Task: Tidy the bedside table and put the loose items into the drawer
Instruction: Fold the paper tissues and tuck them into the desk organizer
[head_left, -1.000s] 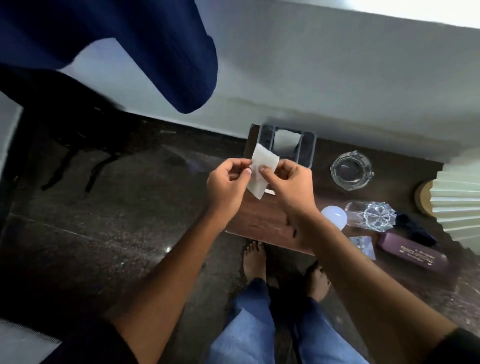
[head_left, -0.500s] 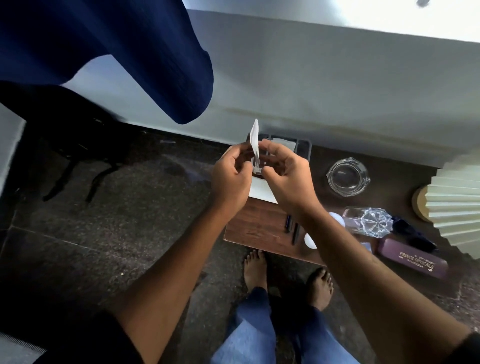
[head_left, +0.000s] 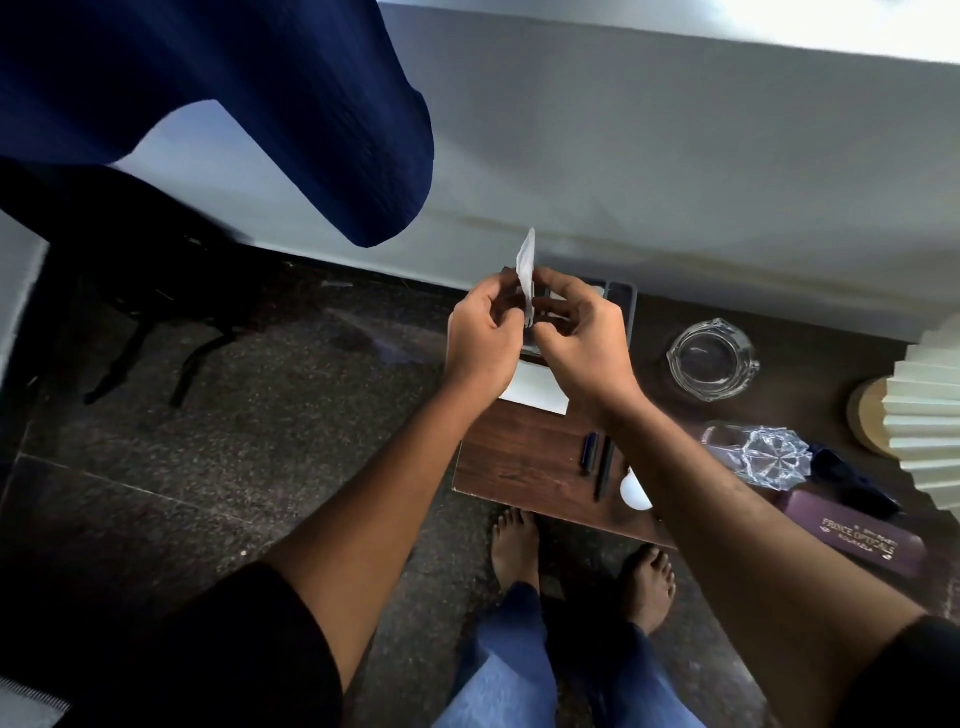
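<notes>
My left hand (head_left: 485, 338) and my right hand (head_left: 582, 343) pinch a small white paper (head_left: 527, 260) between them, held upright and edge-on above the far left corner of the brown bedside table (head_left: 524, 462). Under my hands lie a white card (head_left: 535, 389) and a dark tray (head_left: 623, 306), mostly hidden. Two dark pens (head_left: 597, 457) lie on the table near my right forearm. A white round object (head_left: 631, 491) peeks out beside that forearm. No drawer is in view.
A glass ashtray (head_left: 711, 358), a cut-glass piece (head_left: 758, 454), a dark cloth (head_left: 852, 483) and a purple glasses case (head_left: 857, 535) sit to the right. A pleated lamp (head_left: 930, 415) stands at the right edge. A blue curtain (head_left: 260, 104) hangs upper left. My bare feet (head_left: 519, 540) stand below the table.
The paper was flat toward me a second ago; both hands have folded it together and raised it, so it now stands edge-on. My view has shifted slightly closer.
</notes>
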